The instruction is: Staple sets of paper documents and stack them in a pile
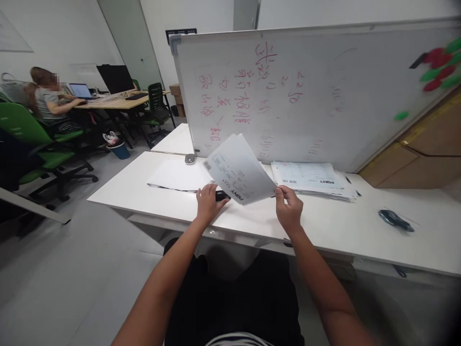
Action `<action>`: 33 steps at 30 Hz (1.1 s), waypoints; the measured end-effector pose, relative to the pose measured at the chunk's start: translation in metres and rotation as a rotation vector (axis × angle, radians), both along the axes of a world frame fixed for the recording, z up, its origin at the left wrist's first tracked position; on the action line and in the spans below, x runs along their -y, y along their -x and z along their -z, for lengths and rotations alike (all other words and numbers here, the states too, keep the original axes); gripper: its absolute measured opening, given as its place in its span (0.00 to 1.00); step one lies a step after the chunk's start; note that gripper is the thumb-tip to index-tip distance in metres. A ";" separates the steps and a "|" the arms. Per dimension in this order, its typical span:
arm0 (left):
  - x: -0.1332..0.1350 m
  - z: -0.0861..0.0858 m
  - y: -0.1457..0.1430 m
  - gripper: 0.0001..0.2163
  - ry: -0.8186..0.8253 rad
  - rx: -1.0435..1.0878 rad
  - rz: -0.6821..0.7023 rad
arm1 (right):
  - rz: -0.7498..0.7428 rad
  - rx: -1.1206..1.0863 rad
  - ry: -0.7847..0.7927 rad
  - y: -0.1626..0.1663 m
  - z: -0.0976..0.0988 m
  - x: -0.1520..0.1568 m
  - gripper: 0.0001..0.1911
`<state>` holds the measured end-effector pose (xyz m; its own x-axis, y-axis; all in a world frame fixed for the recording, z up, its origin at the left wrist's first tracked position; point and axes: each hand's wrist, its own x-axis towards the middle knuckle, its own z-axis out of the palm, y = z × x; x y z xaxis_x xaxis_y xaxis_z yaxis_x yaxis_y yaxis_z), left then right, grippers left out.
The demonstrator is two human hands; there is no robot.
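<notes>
My right hand pinches the lower corner of a thin sheaf of printed sheets and holds it tilted above the white table. My left hand is closed round a small black object, perhaps a stapler, resting on the table under the sheets' lower edge. A stack of printed papers lies to the right, a flat pile of white sheets to the left.
A whiteboard with red writing and coloured magnets stands along the table's far edge. A dark tool lies at the right. At the back left a person sits at a desk with a laptop, among green chairs.
</notes>
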<state>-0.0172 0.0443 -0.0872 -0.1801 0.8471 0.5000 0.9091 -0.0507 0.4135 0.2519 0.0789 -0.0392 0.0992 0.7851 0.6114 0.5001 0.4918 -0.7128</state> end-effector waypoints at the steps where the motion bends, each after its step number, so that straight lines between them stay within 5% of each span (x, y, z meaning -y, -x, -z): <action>1: 0.003 -0.002 -0.002 0.25 -0.020 0.061 0.050 | -0.034 -0.055 0.038 -0.002 -0.001 0.011 0.18; 8: 0.062 -0.006 -0.054 0.39 -0.177 1.150 0.141 | -0.175 -0.421 0.446 -0.008 0.041 0.076 0.17; 11: 0.093 -0.004 -0.069 0.31 -0.107 1.341 0.129 | -0.163 -0.533 0.546 -0.006 0.064 0.109 0.17; 16: 0.110 0.000 -0.061 0.21 0.036 1.346 -0.026 | -0.268 -0.639 0.716 -0.007 0.082 0.145 0.16; 24: 0.104 0.012 -0.046 0.20 0.343 1.121 0.065 | -0.417 -0.680 0.910 -0.016 0.088 0.143 0.22; 29: 0.103 0.021 -0.042 0.19 0.312 0.938 -0.031 | -0.376 -0.706 0.900 -0.020 0.094 0.140 0.23; 33: 0.109 0.003 -0.043 0.19 0.213 1.037 -0.045 | -0.253 -0.698 0.855 -0.036 0.105 0.137 0.23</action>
<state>0.0253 -0.0645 -0.0903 -0.4674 0.8809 -0.0743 0.1059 0.1392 0.9846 0.2875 -0.0582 -0.1437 -0.0127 0.9649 -0.2624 -0.1840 -0.2602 -0.9479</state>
